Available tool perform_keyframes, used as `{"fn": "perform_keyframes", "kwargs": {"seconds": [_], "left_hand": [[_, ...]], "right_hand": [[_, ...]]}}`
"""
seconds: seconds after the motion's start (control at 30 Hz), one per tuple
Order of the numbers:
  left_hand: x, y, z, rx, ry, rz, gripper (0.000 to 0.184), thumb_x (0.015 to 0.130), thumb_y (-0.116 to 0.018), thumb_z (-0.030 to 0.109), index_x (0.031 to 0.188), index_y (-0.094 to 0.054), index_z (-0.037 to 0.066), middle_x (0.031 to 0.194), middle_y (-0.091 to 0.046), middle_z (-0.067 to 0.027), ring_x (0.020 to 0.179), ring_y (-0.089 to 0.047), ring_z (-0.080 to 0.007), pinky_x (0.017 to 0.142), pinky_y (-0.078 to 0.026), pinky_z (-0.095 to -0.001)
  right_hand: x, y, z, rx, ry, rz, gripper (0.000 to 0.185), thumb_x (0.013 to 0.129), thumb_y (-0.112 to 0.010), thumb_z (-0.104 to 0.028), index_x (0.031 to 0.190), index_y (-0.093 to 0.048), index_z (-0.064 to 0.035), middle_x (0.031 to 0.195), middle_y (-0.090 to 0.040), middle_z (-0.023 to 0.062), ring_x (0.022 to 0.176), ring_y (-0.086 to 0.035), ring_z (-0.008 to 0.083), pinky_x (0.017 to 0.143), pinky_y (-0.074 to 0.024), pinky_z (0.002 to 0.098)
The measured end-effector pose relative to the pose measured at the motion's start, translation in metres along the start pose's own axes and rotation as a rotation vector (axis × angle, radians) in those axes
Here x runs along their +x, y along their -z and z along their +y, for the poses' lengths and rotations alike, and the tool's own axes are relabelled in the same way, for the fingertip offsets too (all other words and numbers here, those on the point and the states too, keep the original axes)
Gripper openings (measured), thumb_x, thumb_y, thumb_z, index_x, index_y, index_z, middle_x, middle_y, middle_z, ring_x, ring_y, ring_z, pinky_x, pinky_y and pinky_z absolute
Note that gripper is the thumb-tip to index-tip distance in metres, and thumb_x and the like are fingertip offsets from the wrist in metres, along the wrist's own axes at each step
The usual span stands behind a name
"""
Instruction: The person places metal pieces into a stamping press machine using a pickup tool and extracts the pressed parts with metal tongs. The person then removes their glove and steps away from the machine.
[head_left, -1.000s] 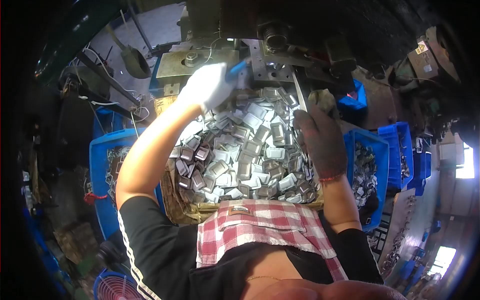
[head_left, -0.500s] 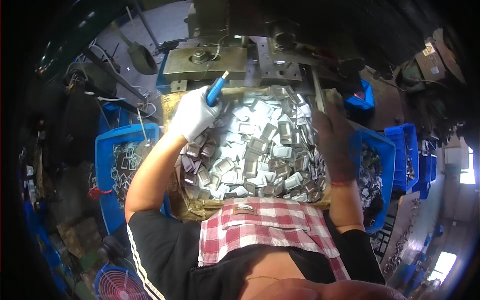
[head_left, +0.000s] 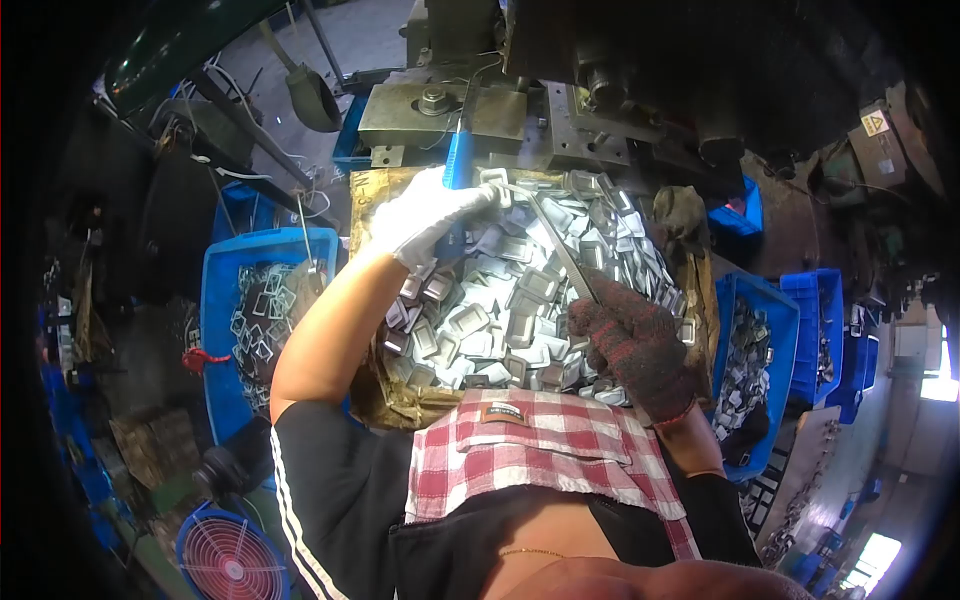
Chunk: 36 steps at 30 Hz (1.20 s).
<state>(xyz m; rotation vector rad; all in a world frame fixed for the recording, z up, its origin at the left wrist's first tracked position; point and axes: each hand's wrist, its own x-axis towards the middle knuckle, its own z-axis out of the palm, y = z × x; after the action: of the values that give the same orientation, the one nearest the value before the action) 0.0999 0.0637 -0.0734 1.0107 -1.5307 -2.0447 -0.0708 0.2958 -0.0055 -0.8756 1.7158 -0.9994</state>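
Note:
My left hand (head_left: 425, 210), in a white glove, is closed round a blue-handled tool (head_left: 457, 160) that points upward, over the left part of a heap of small metal trays (head_left: 520, 300). In a dark knitted glove, my right hand (head_left: 640, 345) grips a long thin metal tool (head_left: 565, 255) above the right part of the heap. The far end of this metal tool slants up to the left, close to the fingers of my left hand. The heap lies in a cardboard box (head_left: 375, 185) in front of my apron.
Beyond the box is a machine with a bolted metal block (head_left: 400, 115) and a die plate (head_left: 585, 140). Blue bins of metal pieces stand at the left (head_left: 215, 330) and right (head_left: 785, 330). A dark cloth (head_left: 680, 212) hangs on the box's right edge. A fan (head_left: 232, 562) is at lower left.
My right hand has come down and inward with the metal tool, which now slants across the heap. My left hand has drawn back from the machine, then moved right towards that tool's end.

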Motion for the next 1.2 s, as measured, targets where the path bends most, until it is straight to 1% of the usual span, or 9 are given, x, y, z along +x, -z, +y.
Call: {"fn": "perform_keyframes", "kwargs": {"seconds": [0.23, 0.33, 0.43, 0.5, 0.63, 0.8, 0.93, 1.03, 1.2], "left_hand": [[0.002, 0.002, -0.015, -0.169, 0.03, -0.02, 0.027, 0.088, -0.074, 0.018, 0.108, -0.064, 0.002, 0.092, -0.069, -0.0071, 0.078, -0.066, -0.0129, 0.072, -0.054, -0.0274], [0.005, 0.007, -0.007, 0.08, -0.004, -0.037, 0.029, 0.09, -0.073, 0.022, 0.107, -0.063, 0.001, 0.09, -0.068, -0.0069, 0.075, -0.065, -0.0166, 0.07, -0.053, -0.0309], [0.004, 0.014, 0.025, 0.652, -0.239, -0.084, 0.036, 0.093, -0.069, 0.029, 0.108, -0.062, -0.002, 0.087, -0.068, -0.0098, 0.076, -0.066, -0.0216, 0.07, -0.052, -0.036], [0.019, 0.012, 0.047, 1.286, -0.153, -0.081, 0.043, 0.095, -0.064, 0.039, 0.108, -0.061, -0.002, 0.09, -0.068, -0.0213, 0.084, -0.068, -0.0314, 0.075, -0.051, -0.0429], [0.046, -0.012, 0.084, 1.55, -0.224, -0.03, 0.034, 0.091, -0.065, 0.033, 0.098, -0.067, 0.0, 0.094, -0.069, -0.0224, 0.089, -0.069, -0.0379, 0.078, -0.054, -0.0454], [0.093, -0.045, 0.094, 1.651, -0.121, -0.149, 0.029, 0.09, -0.06, 0.024, 0.098, -0.074, 0.0, 0.095, -0.072, -0.0226, 0.089, -0.072, -0.0368, 0.08, -0.057, -0.0442], [0.073, -0.038, 0.08, 1.409, -0.281, 0.209, 0.026, 0.091, -0.06, 0.021, 0.097, -0.072, 0.0, 0.088, -0.073, -0.0204, 0.086, -0.072, -0.036, 0.079, -0.057, -0.0434], [0.048, -0.005, 0.066, 1.346, -0.392, 0.084, 0.026, 0.092, -0.059, 0.022, 0.103, -0.069, 0.0, 0.093, -0.07, -0.0208, 0.085, -0.07, -0.0364, 0.078, -0.056, -0.0462], [0.007, 0.032, 0.018, 1.544, -0.404, -0.079, 0.033, 0.085, -0.069, 0.018, 0.115, -0.066, 0.004, 0.109, -0.059, -0.0164, 0.092, -0.065, -0.0389, 0.083, -0.052, -0.0459]], "right_hand": [[0.001, -0.002, 0.008, -0.064, 0.087, 0.01, 0.038, 0.098, -0.064, -0.017, 0.134, -0.061, -0.0042, 0.086, -0.071, 0.0058, 0.063, -0.058, 0.0065, 0.057, -0.0481, 0.0255], [0.002, 0.0, 0.007, -0.112, 0.063, 0.028, 0.037, 0.098, -0.062, -0.017, 0.134, -0.062, -0.005, 0.086, -0.071, 0.0054, 0.064, -0.058, 0.0071, 0.058, -0.0481, 0.0257], [-0.003, 0.008, 0.007, -0.043, 0.007, 0.102, 0.036, 0.098, -0.062, -0.017, 0.133, -0.063, -0.0057, 0.085, -0.071, 0.0055, 0.064, -0.059, 0.0075, 0.059, -0.0485, 0.0265], [-0.011, 0.019, -0.007, -0.074, -0.089, 0.169, 0.035, 0.098, -0.062, -0.016, 0.132, -0.064, -0.006, 0.084, -0.072, 0.0061, 0.066, -0.061, 0.0076, 0.06, -0.0497, 0.0266], [-0.008, 0.037, 0.02, -0.203, 0.074, 0.405, 0.036, 0.096, -0.059, -0.006, 0.131, -0.065, -0.009, 0.075, -0.068, 0.0019, 0.051, -0.051, 0.0047, 0.046, -0.0406, 0.0231], [0.009, 0.038, -0.007, -0.268, 0.079, 0.485, 0.03, 0.094, -0.063, -0.016, 0.123, -0.068, -0.0089, 0.075, -0.065, 0.0012, 0.051, -0.052, 0.0059, 0.045, -0.0393, 0.0239], [0.035, 0.034, -0.026, -0.192, 0.048, 0.433, 0.026, 0.093, -0.063, -0.016, 0.118, -0.069, -0.0086, 0.08, -0.066, 0.0023, 0.057, -0.055, 0.0075, 0.048, -0.0428, 0.0248], [0.057, 0.036, -0.022, -0.198, 0.086, 0.401, 0.024, 0.092, -0.064, -0.016, 0.114, -0.069, -0.0084, 0.085, -0.067, 0.0032, 0.061, -0.058, 0.0087, 0.051, -0.0454, 0.0255], [0.08, 0.048, 0.015, -1.417, 0.756, 0.515, 0.022, 0.088, -0.065, -0.014, 0.109, -0.071, -0.0117, 0.108, -0.068, 0.0043, 0.092, -0.066, 0.0198, 0.077, -0.0546, 0.0319]]}}
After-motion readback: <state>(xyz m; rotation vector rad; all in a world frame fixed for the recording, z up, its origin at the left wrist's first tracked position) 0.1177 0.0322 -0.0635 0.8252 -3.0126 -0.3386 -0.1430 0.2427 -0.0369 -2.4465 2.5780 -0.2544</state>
